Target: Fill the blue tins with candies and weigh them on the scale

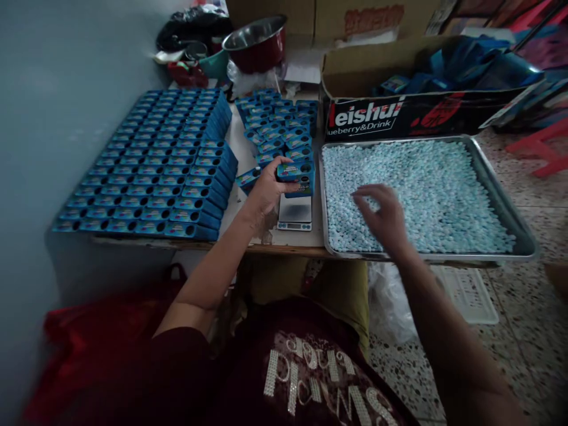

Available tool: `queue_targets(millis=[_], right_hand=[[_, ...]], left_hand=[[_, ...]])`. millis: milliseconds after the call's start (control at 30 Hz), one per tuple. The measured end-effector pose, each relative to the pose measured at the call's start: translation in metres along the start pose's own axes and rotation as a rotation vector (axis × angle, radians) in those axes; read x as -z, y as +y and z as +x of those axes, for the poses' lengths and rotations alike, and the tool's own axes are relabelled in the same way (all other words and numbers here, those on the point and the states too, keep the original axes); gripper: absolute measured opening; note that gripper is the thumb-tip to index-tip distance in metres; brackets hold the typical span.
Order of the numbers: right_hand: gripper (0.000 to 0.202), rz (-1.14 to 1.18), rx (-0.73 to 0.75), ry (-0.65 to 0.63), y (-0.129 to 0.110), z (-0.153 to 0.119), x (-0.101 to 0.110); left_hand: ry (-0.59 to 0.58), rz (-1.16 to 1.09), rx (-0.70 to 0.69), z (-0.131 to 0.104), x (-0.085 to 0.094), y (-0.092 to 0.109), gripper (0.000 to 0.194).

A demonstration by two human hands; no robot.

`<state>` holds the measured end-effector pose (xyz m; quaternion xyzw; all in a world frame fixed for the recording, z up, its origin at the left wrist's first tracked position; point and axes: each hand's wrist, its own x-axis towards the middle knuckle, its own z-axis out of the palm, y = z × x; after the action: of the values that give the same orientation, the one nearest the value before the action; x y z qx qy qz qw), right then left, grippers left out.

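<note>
My left hand (267, 190) grips a small blue printed box (296, 175) with a dark round hole on its top. The box is held over a small flat digital scale (295, 214); I cannot tell whether it touches the plate. Over a metal tray (503, 195) spread with small pale blue and white pieces (417, 195), my right hand (382, 214) is raised a little. Its thumb and index finger curve together in a pinch at the left part of the tray. Anything between those fingertips is too small to make out.
Neat rows of blue boxes (146, 165) cover the table's left. More blue boxes (277, 121) lie loosely behind the scale. An open carton (364, 121) with blue packaging stands behind the tray. A red metal bowl (257, 50) sits at the back. A red stool (541, 145) is at right.
</note>
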<state>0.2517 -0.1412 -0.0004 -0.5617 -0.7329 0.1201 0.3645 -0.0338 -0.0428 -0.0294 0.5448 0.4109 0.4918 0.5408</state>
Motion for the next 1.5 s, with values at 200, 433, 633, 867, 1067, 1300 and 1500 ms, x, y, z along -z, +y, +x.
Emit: queue_targets(millis=[200,433,633,867,1067,1300,1500], right_hand=[[0.040,-0.435,0.133,-0.434,-0.079,-0.041,-0.076],[0.056,-0.536,0.115,-0.584,-0.091,-0.046,-0.127],[0.049,-0.563,0.100,-0.595,-0.098,-0.037,-0.131],[0.045,-0.504,0.121,-0.569,-0.084,-0.027,-0.130],[0.058,-0.343,-0.105,-0.112,-0.011,0.021,-0.094],[0.057,-0.516,-0.128,0.022,0.023,0.040,-0.077],[0.052,-0.444,-0.004,-0.026,0.014,0.030,-0.089]], left_hand=[[0.010,0.009,0.007,-0.013,0.022,-0.017,0.057],[0.010,-0.007,-0.047,-0.023,0.044,0.009,0.054],[0.000,0.142,-0.062,-0.043,0.063,0.014,0.045],[0.021,0.112,-0.011,-0.063,0.078,0.005,0.044],[0.127,0.103,-0.009,-0.064,0.086,-0.004,0.052],[0.094,0.040,0.017,-0.059,0.054,-0.011,0.054],[0.045,0.106,0.045,-0.045,0.041,-0.008,0.052]])
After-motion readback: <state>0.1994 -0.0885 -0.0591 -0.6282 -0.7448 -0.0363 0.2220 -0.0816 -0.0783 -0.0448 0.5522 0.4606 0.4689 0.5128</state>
